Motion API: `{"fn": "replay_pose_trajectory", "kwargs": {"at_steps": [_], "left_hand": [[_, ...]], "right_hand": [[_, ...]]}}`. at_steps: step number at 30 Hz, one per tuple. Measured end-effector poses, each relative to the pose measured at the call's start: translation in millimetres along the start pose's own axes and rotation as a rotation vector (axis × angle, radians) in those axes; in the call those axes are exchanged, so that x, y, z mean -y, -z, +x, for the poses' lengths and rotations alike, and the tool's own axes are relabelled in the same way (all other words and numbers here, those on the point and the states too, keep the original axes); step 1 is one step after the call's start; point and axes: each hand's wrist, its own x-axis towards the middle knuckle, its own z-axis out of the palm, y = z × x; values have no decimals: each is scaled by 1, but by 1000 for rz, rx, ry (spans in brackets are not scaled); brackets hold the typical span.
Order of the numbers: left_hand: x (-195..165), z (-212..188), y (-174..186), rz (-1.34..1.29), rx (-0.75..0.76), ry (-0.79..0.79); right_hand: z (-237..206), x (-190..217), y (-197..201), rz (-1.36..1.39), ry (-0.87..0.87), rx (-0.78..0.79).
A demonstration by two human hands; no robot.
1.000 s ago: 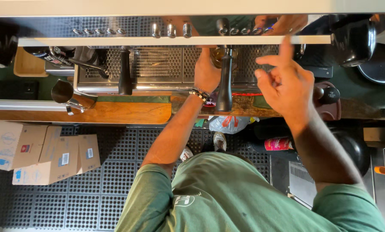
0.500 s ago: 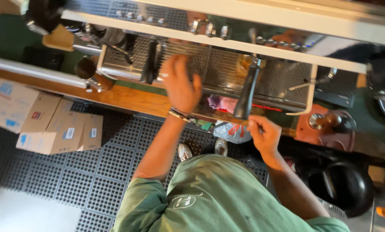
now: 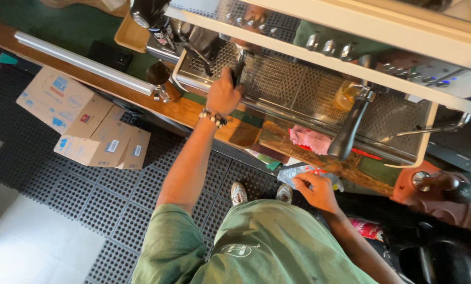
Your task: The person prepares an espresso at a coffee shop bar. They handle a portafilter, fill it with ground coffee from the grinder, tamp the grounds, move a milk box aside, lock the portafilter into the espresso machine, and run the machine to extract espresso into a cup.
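Espresso machine (image 3: pixel 319 89) spans wooden counter (image 3: pixel 193 113), drip grate facing down-frame. Left arm stretched straight forward; left hand (image 3: pixel 223 96), beaded bracelet at wrist, fist closed round black portafilter handle (image 3: pixel 239 68) at left group. Right arm bent low at waist; right hand (image 3: pixel 315 190) pinching crumpled clear plastic wrapper (image 3: pixel 298 173) below counter edge.

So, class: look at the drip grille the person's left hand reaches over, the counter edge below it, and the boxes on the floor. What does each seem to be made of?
Drip grille: likely stainless steel, shiny and perforated, with bright reflections.
Counter edge: apparently wood, warm brown with a glossy varnished look.
Boxes: corrugated cardboard, matte tan with folded flaps and stuck-on labels.
The left hand grips a dark handle, probably plastic.
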Motion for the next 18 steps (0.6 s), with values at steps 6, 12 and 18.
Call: {"fn": "replay_pose_trajectory", "kwargs": {"at_steps": [6, 12, 18], "left_hand": [[-51, -119, 103, -307, 481, 207], [-86, -166, 110, -476, 1096, 351], [-128, -190, 36, -421, 1414, 58]], "right_hand": [[-23, -10, 1, -6, -117, -38], [-65, -14, 39, -89, -105, -446], [-84, -25, 157, -39, 136, -1131]]}}
